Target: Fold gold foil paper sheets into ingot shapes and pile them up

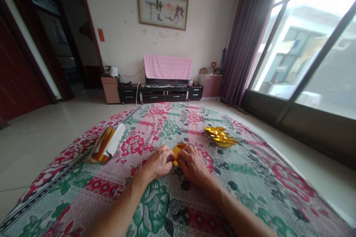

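A small piece of gold foil paper lies between my two hands at the middle of the flowered cloth. My left hand pinches its left side, with fingertips and thumb together. From the right, my right hand grips the same paper, its thumb and fingers close to those of my left hand. Part of the paper is hidden under the fingers. Several folded gold foil pieces are grouped beyond my right hand. To the left rests a curled bundle of gold and white paper sheets.
The flowered cloth covers the round table under my forearms. Farther off, a low black cabinet carries something draped with a pink cloth. A purple curtain and a large window are on the right, a doorway on the left.
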Tool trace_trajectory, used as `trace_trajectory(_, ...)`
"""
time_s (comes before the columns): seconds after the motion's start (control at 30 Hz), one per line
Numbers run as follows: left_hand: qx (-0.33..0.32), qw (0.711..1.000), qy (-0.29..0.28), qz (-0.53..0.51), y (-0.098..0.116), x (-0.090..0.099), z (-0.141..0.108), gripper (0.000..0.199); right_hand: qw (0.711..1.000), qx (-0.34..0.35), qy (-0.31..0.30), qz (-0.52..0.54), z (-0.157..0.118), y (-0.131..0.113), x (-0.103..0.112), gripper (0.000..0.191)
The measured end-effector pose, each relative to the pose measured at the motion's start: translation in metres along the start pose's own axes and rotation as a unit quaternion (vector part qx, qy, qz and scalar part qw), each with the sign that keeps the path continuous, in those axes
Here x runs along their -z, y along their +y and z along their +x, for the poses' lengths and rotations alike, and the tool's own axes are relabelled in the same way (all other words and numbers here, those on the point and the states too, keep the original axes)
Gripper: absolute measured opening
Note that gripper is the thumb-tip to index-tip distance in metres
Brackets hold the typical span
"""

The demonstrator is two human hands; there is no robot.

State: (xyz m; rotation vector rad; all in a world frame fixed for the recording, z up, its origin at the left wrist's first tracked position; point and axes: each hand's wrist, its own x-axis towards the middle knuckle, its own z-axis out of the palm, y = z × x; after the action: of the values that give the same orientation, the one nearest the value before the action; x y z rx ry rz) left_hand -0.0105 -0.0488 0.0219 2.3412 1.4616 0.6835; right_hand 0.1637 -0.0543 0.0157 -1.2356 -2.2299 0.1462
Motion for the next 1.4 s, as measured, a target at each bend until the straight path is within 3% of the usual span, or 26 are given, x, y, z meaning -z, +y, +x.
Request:
trace_trajectory(0.5, 0.008, 1.0, -0.003, 0.002, -0.002, -0.001, 0.001, 0.014, 0.998, 0.027, -0.02, 0.045, -0.001, 0.01, 0.002, 0.025)
trace_trajectory(0.73, -0.028, 0.999, -0.001, 0.027, 0.001, 0.003, -0.002, 0.012, 0.992, 0.012, 0.106, 0.065, 0.004, 0.025, 0.01, 0.037)
trace_trajectory(0.93, -0.045, 0.998, 0.0, 0.042, 0.002, 0.01, -0.003, 0.019, 0.999, -0.005, 0.029, 0.026, 0.008, 0.03, 0.009, 0.033)
trace_trajectory(1.27, 0.032, 0.991, 0.096, 0.092, -0.003, 0.009, -0.003, 0.021, 0.998, 0.015, 0.027, -0.056, 0.002, 0.016, 0.012, 0.016)
trace_trajectory(1.4, 0.024, 0.989, 0.098, 0.105, 0.003, 0.005, -0.003, 0.021, 0.997, 0.031, 0.025, -0.062, 0.002, 0.015, 0.013, 0.012)
